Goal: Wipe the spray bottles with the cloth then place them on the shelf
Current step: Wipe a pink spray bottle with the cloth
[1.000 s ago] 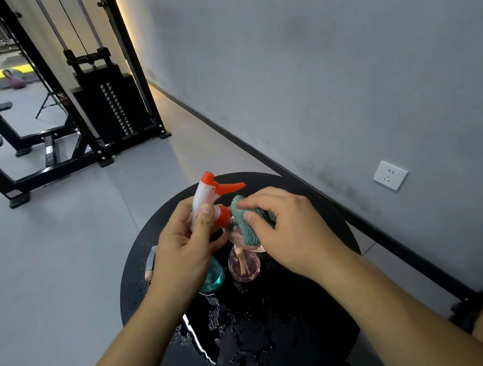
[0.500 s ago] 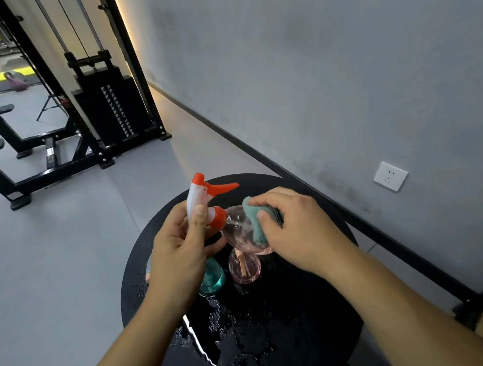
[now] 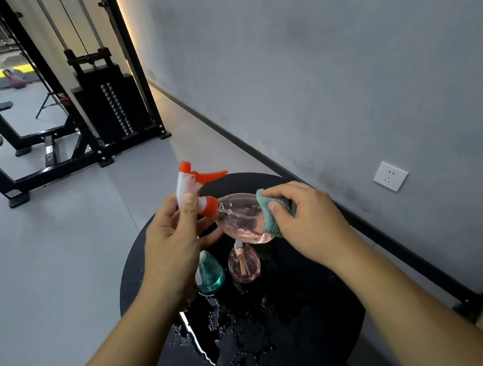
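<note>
- two hands on one bottle: the left hand (image 3: 173, 241) grips the white-and-orange trigger head of the pink spray bottle (image 3: 240, 219), held tipped on its side above the table, body pointing to 3 o'clock.
- the right hand (image 3: 303, 221) pinches the teal cloth (image 3: 269, 217) against the bottle's body; over the last second the cloth has slid from up near the neck out toward the base, baring the clear pink shoulder.
- that reads as a wiping stroke well along the body, with the bottle's far end likely still to do, and shelving not yet begun.
- below the hands, at 6 o'clock, a teal bottle (image 3: 209, 275) and a second pink bottle (image 3: 244, 265) stand on the round black table (image 3: 310, 318), just beside each other, waiting their turn by the look of it.
- water droplets and a puddle (image 3: 213, 330) shine on the tabletop nearer the person.
- room: grey wall with a white socket (image 3: 390, 175) at 3 o'clock, a black cable weight machine (image 3: 107, 105) at 11 o'clock. no shelf in view.
</note>
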Demonstrator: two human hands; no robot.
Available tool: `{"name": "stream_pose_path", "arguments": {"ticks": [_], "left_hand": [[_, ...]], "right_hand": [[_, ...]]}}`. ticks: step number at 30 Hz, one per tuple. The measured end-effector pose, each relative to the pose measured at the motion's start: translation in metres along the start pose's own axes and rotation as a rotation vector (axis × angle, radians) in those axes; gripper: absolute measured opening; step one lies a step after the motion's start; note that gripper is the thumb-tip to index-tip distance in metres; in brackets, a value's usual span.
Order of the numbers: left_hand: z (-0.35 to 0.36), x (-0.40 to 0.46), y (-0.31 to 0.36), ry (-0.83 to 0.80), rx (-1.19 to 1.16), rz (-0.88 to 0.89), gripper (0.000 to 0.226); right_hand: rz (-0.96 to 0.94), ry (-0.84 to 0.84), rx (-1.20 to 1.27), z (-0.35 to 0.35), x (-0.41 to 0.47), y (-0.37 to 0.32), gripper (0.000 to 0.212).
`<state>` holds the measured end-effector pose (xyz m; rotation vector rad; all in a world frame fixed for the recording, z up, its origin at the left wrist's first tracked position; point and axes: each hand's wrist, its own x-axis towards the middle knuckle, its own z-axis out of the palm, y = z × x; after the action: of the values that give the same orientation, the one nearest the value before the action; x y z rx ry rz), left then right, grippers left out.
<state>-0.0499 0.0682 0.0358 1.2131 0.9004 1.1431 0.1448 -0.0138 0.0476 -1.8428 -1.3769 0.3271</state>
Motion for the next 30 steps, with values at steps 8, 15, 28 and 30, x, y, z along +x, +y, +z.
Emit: {"name": "stream_pose_path", "arguments": {"ticks": [8, 15, 28, 30], "left_hand": [[0.005, -0.005, -0.007, -0.078, 0.05, -0.017, 0.03], [0.001, -0.003, -0.002, -0.149, 0.118, 0.038, 0.033], [0.003, 0.0, -0.002, 0.004, 0.016, -0.033, 0.039], [0.005, 0.0, -0.003, 0.037, -0.01, -0.062, 0.039]], "right_hand": [[-0.129, -0.036, -0.02, 0.01, -0.008, -0.014, 0.024], [0.021, -0.058, 0.013, -0.001, 0.0, -0.002, 0.024], [0.025, 0.017, 0.036, 0.006, -0.005, -0.001, 0.024], [-0.045, -0.002, 0.031, 0.009, -0.009, -0.007, 0.024]]}}
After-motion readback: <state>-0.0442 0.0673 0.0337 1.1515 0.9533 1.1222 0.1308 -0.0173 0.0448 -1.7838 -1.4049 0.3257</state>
